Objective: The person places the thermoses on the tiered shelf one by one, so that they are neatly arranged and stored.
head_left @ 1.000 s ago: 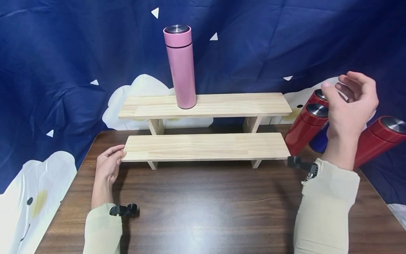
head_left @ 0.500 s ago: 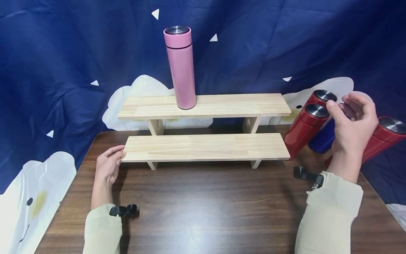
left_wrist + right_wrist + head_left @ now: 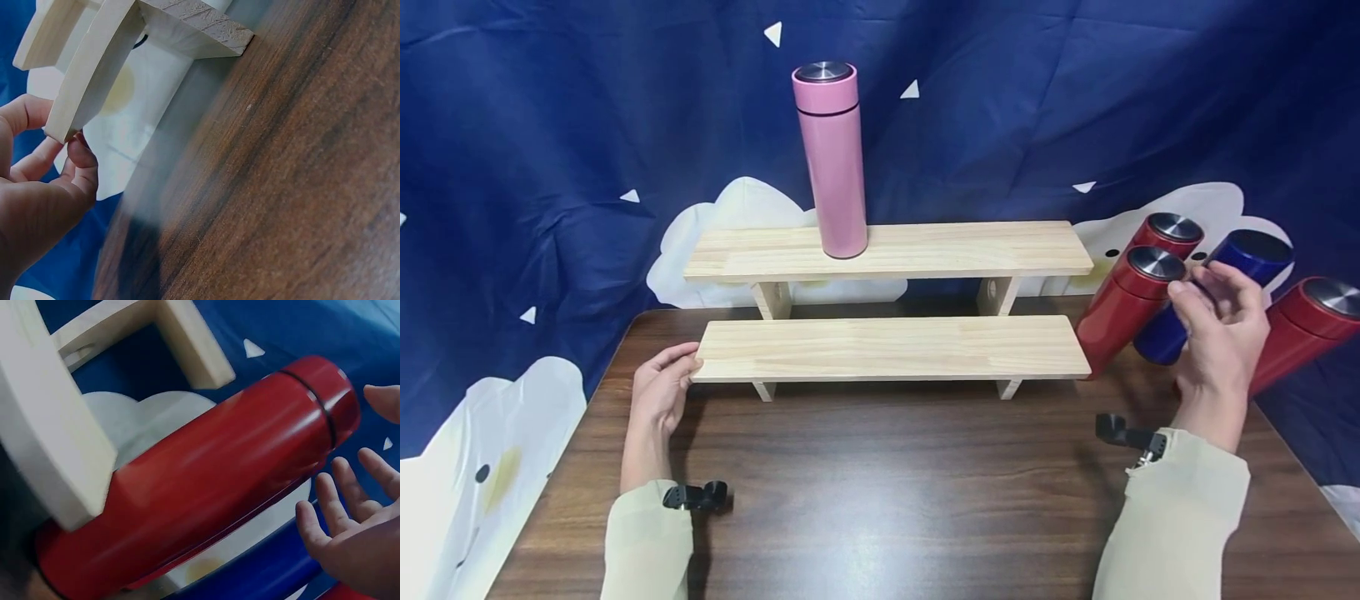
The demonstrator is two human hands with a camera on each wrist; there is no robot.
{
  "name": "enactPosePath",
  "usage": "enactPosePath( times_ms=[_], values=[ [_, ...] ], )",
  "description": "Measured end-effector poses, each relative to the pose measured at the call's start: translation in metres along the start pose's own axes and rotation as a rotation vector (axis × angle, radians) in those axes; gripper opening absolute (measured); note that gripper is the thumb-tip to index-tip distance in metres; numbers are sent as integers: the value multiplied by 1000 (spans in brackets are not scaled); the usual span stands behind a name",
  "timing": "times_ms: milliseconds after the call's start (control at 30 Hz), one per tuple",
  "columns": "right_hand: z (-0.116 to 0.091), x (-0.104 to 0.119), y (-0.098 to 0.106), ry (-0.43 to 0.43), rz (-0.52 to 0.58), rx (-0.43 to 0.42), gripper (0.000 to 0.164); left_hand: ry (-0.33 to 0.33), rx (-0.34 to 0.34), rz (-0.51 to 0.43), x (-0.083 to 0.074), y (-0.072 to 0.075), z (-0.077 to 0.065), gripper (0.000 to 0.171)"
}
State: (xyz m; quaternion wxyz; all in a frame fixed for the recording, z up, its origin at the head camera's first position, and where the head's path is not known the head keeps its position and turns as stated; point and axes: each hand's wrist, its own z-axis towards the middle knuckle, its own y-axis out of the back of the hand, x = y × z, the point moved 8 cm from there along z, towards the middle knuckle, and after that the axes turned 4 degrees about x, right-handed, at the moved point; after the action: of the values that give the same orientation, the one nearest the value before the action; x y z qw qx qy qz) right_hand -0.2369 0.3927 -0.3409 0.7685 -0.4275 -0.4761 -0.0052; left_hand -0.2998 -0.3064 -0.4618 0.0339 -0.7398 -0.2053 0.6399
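Note:
My left hand (image 3: 658, 390) pinches the left end of the lower board of a two-tier wooden shelf (image 3: 887, 348); in the left wrist view, thumb and fingers (image 3: 81, 165) meet the board's corner. At right, my right hand (image 3: 1223, 337) is beside the front red thermos (image 3: 1123, 304), fingers spread and slightly bent. The right wrist view has a gap between those fingers (image 3: 331, 503) and the red thermos (image 3: 206, 469). Partly behind the hand stands a blue thermos (image 3: 1161, 333). A pink thermos (image 3: 833, 175) stands upright on the upper board (image 3: 970, 247).
A second red thermos (image 3: 1172, 229) stands behind the front one, and another red thermos (image 3: 1303, 333) is at the far right. The brown wooden table (image 3: 865, 492) spreads in front of the shelf. A dark blue curtain (image 3: 985, 108) with white patterns hangs behind.
My right hand has come down and lies nearer the front red thermos, uncovering more of the blue thermos. The left hand keeps its hold on the shelf board.

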Motion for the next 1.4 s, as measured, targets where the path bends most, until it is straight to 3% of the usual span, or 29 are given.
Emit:
enactPosePath(
  times_ms=[300,533,933,1400],
  values=[
    [-3,-29,26,-92,82,17,49,-10,16,-15,1,0,0,29],
    [-8,-52,42,-139,16,30,43,-21,45,-26,0,-2,2,29],
    [-14,-79,60,-220,-64,68,50,-16,32,-18,0,-2,1,30],
    [-18,-104,67,-304,-190,237,61,-12,38,-20,0,-1,1,30]
  ],
)
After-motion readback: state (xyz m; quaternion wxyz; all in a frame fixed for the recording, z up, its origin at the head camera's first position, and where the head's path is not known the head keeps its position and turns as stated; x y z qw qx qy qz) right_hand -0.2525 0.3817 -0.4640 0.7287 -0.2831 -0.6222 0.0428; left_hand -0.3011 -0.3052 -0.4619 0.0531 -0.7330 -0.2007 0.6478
